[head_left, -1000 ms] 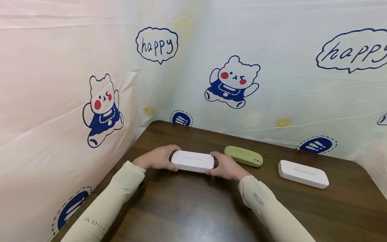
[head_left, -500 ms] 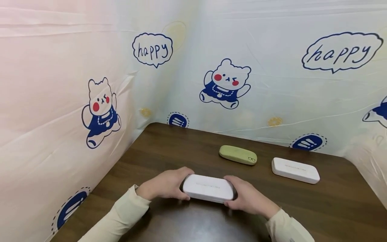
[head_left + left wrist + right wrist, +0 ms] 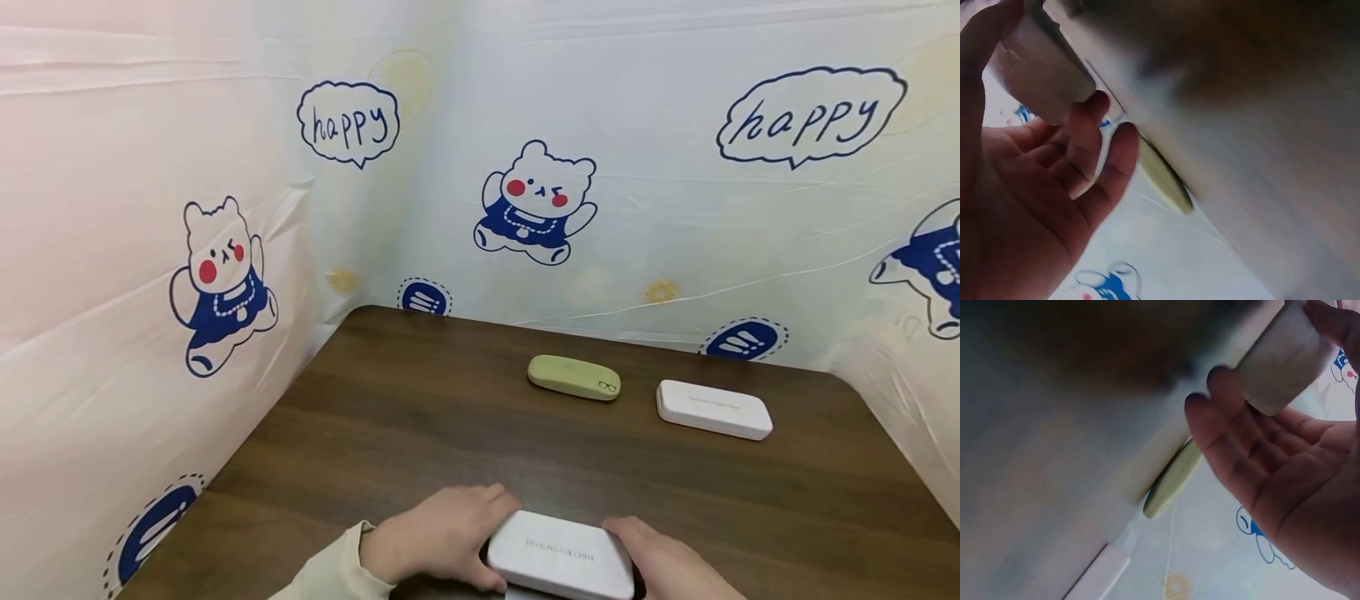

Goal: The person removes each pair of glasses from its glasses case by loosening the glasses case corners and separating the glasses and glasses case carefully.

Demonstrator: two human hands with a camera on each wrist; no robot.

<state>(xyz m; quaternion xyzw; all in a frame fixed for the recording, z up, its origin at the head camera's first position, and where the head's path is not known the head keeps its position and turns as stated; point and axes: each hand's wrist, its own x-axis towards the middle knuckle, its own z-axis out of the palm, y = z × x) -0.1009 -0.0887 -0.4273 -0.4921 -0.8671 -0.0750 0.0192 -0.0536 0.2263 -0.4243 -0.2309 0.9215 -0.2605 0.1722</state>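
Observation:
A white glasses case [image 3: 561,553] with small lettering on its lid is at the front of the table, its lid upward. My left hand [image 3: 450,533] grips its left end, thumb on the near side and fingers on the far side. On the opposite end, my right hand [image 3: 667,560] holds it the same way, partly cut off by the lower frame edge. In the left wrist view one end of the white case [image 3: 1047,69] sits between thumb and fingers. The right wrist view has the case's other end [image 3: 1288,359] in the right hand's grasp.
Farther back on the brown wooden table [image 3: 420,400] lies a green glasses case [image 3: 573,377] with a small glasses print. To its right is a second white glasses case [image 3: 714,410]. Printed cloth [image 3: 630,217] hangs behind the table and along its left side.
Both hands have brought the white glasses case from mid-table toward the front edge and slightly right. The head view has shifted a little; the other two cases stay put on the table.

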